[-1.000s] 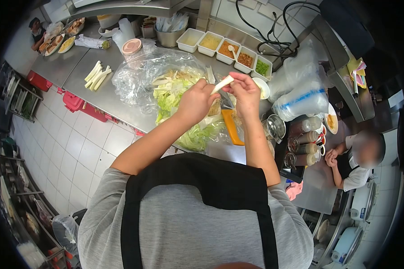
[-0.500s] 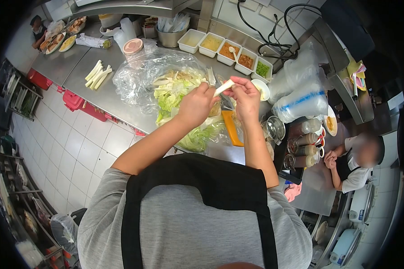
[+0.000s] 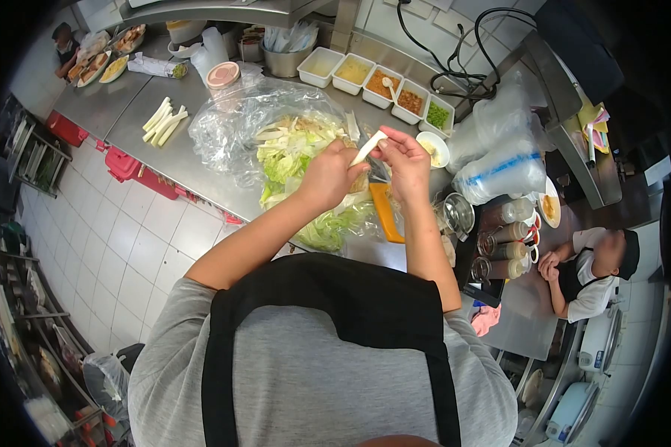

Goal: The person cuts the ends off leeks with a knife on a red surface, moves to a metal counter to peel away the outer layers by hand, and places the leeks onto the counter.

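Note:
Both hands are raised over the steel counter (image 3: 179, 160). My left hand (image 3: 326, 177) pinches the lower end of a pale white vegetable stalk (image 3: 368, 147), and my right hand (image 3: 406, 158) grips its upper end with the fingertips. Beneath the hands lies a heap of green and white leafy cabbage (image 3: 294, 153) on an opened clear plastic bag (image 3: 231, 123). An orange-handled tool (image 3: 386, 214) lies on the counter just under my right wrist.
Trimmed white stalks (image 3: 164, 123) lie at the counter's left. A row of white tubs with fillings (image 3: 380, 86) stands at the back, stacked clear containers (image 3: 503, 160) to the right. Another person (image 3: 593, 272) stands at lower right; a further one (image 3: 63, 48) at far left.
The hands and stalk have stayed almost in place, with only small finger shifts on the stalk. The person at lower right has shifted slightly.

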Demonstrator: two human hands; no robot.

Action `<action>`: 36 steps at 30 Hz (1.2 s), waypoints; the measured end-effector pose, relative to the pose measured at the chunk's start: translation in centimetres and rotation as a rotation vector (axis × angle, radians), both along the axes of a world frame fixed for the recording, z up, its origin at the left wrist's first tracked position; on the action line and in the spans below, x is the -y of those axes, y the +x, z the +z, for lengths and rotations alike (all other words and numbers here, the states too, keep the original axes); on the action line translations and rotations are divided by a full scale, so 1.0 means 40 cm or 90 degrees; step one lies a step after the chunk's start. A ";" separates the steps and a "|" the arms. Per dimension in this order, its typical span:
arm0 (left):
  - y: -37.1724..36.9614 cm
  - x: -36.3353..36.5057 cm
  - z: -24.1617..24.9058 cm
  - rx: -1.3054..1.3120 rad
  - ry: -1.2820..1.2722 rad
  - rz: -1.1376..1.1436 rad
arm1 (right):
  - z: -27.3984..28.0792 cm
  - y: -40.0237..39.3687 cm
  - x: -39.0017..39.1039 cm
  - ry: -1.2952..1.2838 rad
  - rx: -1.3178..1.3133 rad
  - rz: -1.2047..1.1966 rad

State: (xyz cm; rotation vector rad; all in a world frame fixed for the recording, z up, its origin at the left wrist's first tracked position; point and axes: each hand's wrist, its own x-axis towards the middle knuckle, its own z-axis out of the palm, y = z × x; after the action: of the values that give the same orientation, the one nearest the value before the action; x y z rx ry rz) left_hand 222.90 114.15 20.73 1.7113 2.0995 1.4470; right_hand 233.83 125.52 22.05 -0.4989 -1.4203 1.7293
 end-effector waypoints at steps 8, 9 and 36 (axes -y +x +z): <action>-0.019 -0.009 0.011 0.323 -0.129 -0.142 | -0.012 0.004 -0.012 -0.016 0.010 -0.034; -0.025 -0.011 0.014 0.477 -0.154 -0.193 | -0.017 0.005 -0.014 -0.018 0.001 -0.043; -0.133 0.101 -0.064 0.740 -0.052 -0.154 | -0.089 -0.140 0.105 -0.037 0.145 0.013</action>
State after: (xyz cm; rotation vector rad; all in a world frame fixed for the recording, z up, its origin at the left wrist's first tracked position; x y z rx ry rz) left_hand 217.58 110.09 18.19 0.6832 1.2237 1.6227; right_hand 228.24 121.33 18.50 -0.7351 -1.5408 1.7779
